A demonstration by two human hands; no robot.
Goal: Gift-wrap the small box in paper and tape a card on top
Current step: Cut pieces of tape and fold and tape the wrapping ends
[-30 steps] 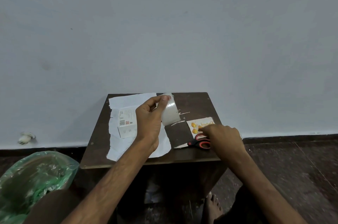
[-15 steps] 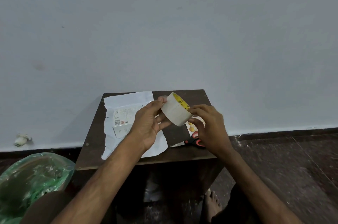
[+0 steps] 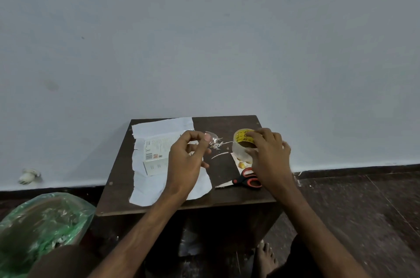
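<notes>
So, quick change to be noted: half a second back the tape roll (image 3: 242,146) was being held up by both hands mid-frame. Now it's been handed over fully to the right hand (image 3: 269,157), whose fingers are curled over its top, and it's been brought down right of centre, over the card (image 3: 241,164), just behind the red-handled scissors (image 3: 247,181). Whether it's actually resting on the card can't be told. The left hand (image 3: 186,161) has been pulled away toward mid-frame, with what looks like a small piece of clear tape (image 3: 213,139) pinched between thumb and forefinger and the other fingers loosely curled. A strip seems to have been peeled off, though nothing's been wrapped yet, so the job is judged to be barely started. Containers, nearest first: a green plastic bag (image 3: 45,216) is seen at the lower left with something brownish inside, too blurred to be named. Farther up, left of centre on the brown table (image 3: 118,186), the small box (image 3: 156,156) is lying closed and bare on the white paper (image 3: 147,191), contents unseen. A few tape scraps (image 3: 218,144) are scattered beyond the hands.
</notes>
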